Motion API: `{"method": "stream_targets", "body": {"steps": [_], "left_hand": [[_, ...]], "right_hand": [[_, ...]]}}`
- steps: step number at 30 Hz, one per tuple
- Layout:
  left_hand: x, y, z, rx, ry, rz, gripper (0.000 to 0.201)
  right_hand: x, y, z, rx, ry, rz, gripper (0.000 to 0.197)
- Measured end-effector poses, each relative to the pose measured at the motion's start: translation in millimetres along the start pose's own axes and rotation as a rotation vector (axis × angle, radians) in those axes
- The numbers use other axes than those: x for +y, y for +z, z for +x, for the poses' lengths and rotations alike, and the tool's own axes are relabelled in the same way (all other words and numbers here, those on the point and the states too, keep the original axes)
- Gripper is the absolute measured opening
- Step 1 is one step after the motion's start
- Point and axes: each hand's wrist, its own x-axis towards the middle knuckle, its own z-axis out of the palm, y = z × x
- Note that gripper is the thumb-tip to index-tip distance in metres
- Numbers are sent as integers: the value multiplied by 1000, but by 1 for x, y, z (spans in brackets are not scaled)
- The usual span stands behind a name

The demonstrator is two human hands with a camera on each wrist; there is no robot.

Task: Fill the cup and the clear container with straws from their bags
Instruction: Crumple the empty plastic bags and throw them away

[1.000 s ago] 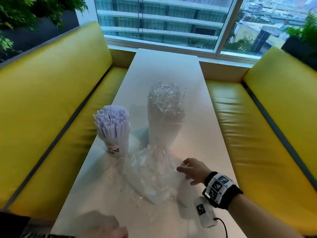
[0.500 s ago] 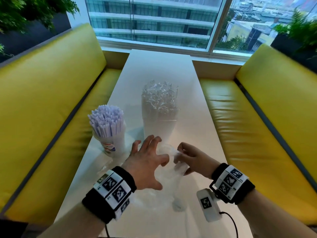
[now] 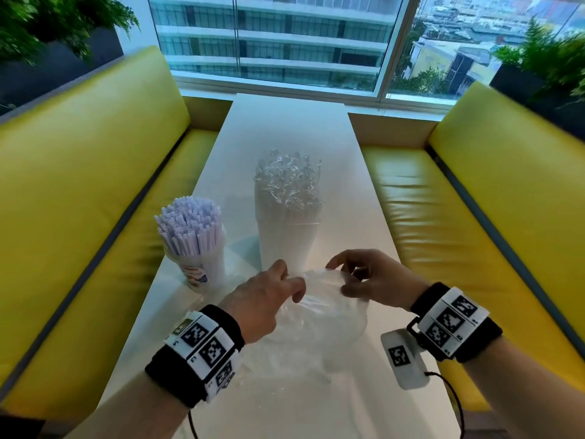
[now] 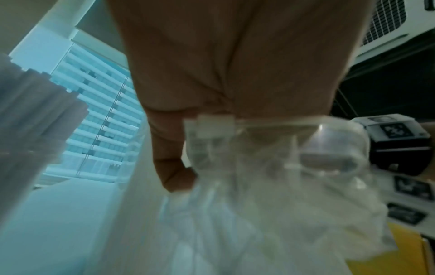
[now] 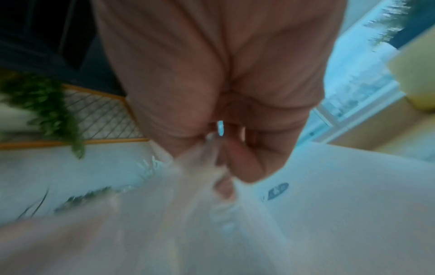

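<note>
Both hands pinch the top edge of an empty clear plastic bag (image 3: 319, 299) that hangs down to the table (image 3: 285, 128): the left hand (image 3: 262, 299) grips the edge on its side, the right hand (image 3: 370, 280) on the other, fingers curled on the film. Just beyond the bag stands the clear container (image 3: 286, 229), packed with wrapped straws; left of the bag, the cup (image 3: 199, 264) is full of white straws. Both look filled, so the step is likely clearing the bag. Gather the slack film toward one hand, and lift it away from the cup so it snags no straw.
</note>
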Motion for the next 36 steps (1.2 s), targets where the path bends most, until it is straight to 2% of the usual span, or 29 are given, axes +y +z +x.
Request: {"method": "stream_targets", "body": {"steps": [1,4,7,8,10,12,14,16,17,18,20,21,23,25,27,29,31,33,34,35,36], "left_hand": [[2,-1,-2,-2,28,-23,55],[17,-5,-10,-8,85,-131,31],[34,-1,-14,-128,-38,-54,92],[39,3,-14,-137,-47,22,104],[42,16,-12,-110,-50,179,111],[43,25,-9,-18,-45,250,96],[40,28,-7,138,-69,145,71],[31,27,-5,259,-75,-74,50],[26,26,-4,300,-73,-178,44],[20,24,-5,332,-73,-270,40],[10,19,-7,399,-66,-424,38],[6,17,-9,431,-63,-491,38],[1,14,-12,475,-62,-590,40],[-4,14,-13,493,-57,-696,40],[-6,14,-12,476,-46,-814,40],[-5,14,-10,452,-52,-878,40],[-4,12,-9,430,-59,-926,40],[-5,8,-10,394,-54,-1024,41],[-7,6,-11,373,-48,-1094,42],[-9,5,-14,358,-44,-1162,42],[-12,3,-17,348,-44,-1220,41]], "right_hand": [[-2,-1,2,88,-18,-127,41],[-11,2,6,343,-92,-474,44],[-22,6,11,485,-106,-471,44],[-25,7,12,515,-106,-445,44],[-32,6,12,567,-124,-430,43],[-39,5,9,580,-131,-452,42],[-45,1,5,492,-144,-393,36],[-51,-7,-4,352,-186,-59,26],[-52,-10,-10,314,-202,162,23],[-49,-15,-16,338,-215,318,26],[-34,-22,-25,493,-229,366,36],[-21,-22,-30,580,-213,284,43],[5,-17,-39,659,-95,113,67],[23,-7,-45,582,14,176,94],[31,5,-45,374,13,495,106],[32,12,-42,222,12,647,99],[31,15,-38,171,6,679,78],[28,12,-34,260,-22,696,40],[28,8,-33,323,-34,699,27],[29,2,-32,370,-48,702,25],[33,-4,-32,401,-64,699,35]]}}
